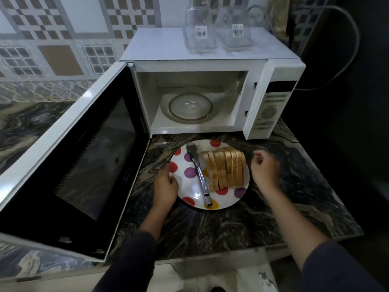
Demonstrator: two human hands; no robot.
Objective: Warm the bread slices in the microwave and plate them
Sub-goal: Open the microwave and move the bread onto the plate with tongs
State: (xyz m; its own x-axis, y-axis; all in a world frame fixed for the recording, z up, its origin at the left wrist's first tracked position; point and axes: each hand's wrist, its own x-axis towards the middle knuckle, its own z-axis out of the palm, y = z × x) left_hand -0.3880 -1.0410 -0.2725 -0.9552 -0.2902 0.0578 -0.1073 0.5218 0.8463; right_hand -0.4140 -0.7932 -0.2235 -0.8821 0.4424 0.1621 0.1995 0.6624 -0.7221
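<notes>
A white plate with coloured dots (230, 198) sits on the dark marble counter in front of the microwave (275, 70). On it lie several bread slices (226, 167) in a row and metal tongs (201, 175) to their left. My left hand (165, 185) grips the plate's left rim with curled fingers. My right hand (264, 168) hovers just right of the plate with loosely curled fingers and holds nothing. The microwave door (69, 157) stands wide open to the left, and only the glass turntable (190, 107) is inside.
Two clear glass containers (199, 28) with barcode labels stand on top of the microwave. A grey cable (345, 60) runs down the dark wall on the right. The counter edge (231, 251) lies near me. Patterned tiles cover the back wall.
</notes>
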